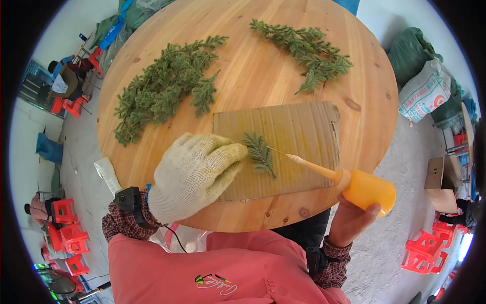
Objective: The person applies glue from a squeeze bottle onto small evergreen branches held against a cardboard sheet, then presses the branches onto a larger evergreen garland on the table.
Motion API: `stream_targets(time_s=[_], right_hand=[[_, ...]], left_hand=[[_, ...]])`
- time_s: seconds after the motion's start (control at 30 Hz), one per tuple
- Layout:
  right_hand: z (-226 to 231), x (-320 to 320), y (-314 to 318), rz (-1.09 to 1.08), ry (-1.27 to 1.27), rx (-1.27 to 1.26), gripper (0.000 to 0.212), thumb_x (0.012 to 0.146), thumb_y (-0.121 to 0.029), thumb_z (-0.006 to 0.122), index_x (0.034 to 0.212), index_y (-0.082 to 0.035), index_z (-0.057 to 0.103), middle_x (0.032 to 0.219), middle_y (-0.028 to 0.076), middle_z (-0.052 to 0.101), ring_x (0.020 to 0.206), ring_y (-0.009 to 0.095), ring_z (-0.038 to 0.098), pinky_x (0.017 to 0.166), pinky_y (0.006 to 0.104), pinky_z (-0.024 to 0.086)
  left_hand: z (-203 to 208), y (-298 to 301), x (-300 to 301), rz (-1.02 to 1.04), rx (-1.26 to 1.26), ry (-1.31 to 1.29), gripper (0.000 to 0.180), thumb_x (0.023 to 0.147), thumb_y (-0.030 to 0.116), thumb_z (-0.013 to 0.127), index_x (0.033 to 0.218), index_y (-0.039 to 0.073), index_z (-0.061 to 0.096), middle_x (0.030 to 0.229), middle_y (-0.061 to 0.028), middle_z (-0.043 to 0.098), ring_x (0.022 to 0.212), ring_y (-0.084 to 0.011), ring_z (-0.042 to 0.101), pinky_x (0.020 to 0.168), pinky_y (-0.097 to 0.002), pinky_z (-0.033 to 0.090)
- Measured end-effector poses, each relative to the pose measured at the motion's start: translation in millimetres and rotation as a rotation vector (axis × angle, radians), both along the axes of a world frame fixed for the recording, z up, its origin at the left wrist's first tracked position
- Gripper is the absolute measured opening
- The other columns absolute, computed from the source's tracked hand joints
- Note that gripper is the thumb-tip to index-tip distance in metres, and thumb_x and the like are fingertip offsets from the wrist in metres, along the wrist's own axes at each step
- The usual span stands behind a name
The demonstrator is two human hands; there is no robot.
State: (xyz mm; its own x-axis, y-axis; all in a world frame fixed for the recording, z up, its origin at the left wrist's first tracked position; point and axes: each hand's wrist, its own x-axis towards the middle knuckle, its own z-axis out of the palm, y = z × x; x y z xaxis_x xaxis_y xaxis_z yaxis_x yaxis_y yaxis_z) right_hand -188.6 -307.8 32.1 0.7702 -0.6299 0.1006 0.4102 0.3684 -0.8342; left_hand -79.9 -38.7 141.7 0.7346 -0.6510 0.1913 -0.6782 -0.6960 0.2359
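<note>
My left hand (198, 172), in a white knitted glove, is closed with its fingertips at the upper left edge of a small green artificial fir sprig (260, 154). That sprig lies over a piece of corrugated cardboard (309, 126) smeared with yellow. In my bare right hand (350, 217) is an orange squeeze bottle (372, 191), tilted on its side. Its long nozzle narrows to a thin needle tip that points left and reaches the sprig's right side. Whether anything comes out of the tip is too small to tell.
The round wooden table (238, 66) carries a large heap of fir sprigs (162, 88) at left and a smaller group (309, 53) at far right. Stuffed sacks (425, 91) stand beyond the right edge. Red stools (425, 251) and an open carton (443, 185) are farther right; people sit at left.
</note>
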Motion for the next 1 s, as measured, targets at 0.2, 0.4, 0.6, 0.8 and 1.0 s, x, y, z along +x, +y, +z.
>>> stream_targets(time_s=[0.2,0.4,0.6,0.8,1.0], right_hand=[[1.3,-16.8,-6.0,-0.211,0.120,-0.871,0.081,0.087,-0.071,0.050,0.132,-0.003,0.046,0.114,0.012,0.056,0.099,0.024,0.058,0.082,0.0344,0.049],[23.7,-19.5,17.9,-0.179,0.161,-1.032,0.086,0.078,-0.071,0.065,0.119,0.001,0.038,0.108,0.016,0.056,0.081,0.025,0.061,0.076,0.0366,0.052],[22.4,-6.2,32.0,-0.095,0.020,-0.819,0.090,0.070,-0.061,0.080,0.121,-0.002,0.034,0.106,0.016,0.055,0.080,0.026,0.063,0.076,0.0448,0.055],[26.2,-4.0,43.3,-0.148,0.060,-0.710,0.091,0.068,-0.060,0.081,0.121,-0.003,0.035,0.105,0.015,0.055,0.080,0.026,0.063,0.078,0.0475,0.056],[24.8,-8.2,35.9,-0.166,0.106,-0.894,0.092,0.067,-0.064,0.080,0.118,-0.002,0.036,0.101,0.015,0.058,0.081,0.024,0.061,0.082,0.0460,0.056]], left_hand=[[-33.0,-8.6,8.9,-0.145,0.049,-0.181,0.037,0.077,0.016,0.072,0.113,0.013,0.063,0.115,-0.0060,0.061,0.109,-0.0257,0.059,0.088,-0.0389,0.047],[-55.3,-11.6,9.5,-0.163,0.038,-0.184,0.039,0.076,0.017,0.072,0.113,0.012,0.063,0.116,-0.0063,0.061,0.110,-0.0254,0.058,0.090,-0.0384,0.046],[-59.9,-9.7,10.9,-0.163,-0.026,-0.178,0.040,0.076,0.018,0.072,0.114,0.011,0.062,0.115,-0.0071,0.060,0.110,-0.0264,0.058,0.090,-0.0389,0.046],[-63.7,-8.0,12.1,-0.162,-0.069,-0.164,0.041,0.075,0.018,0.072,0.113,0.011,0.063,0.115,-0.0074,0.060,0.109,-0.0267,0.058,0.089,-0.0394,0.046],[-63.5,-7.7,11.9,-0.157,-0.073,-0.163,0.041,0.074,0.018,0.072,0.113,0.010,0.063,0.115,-0.0077,0.060,0.109,-0.0271,0.058,0.090,-0.0397,0.046]])
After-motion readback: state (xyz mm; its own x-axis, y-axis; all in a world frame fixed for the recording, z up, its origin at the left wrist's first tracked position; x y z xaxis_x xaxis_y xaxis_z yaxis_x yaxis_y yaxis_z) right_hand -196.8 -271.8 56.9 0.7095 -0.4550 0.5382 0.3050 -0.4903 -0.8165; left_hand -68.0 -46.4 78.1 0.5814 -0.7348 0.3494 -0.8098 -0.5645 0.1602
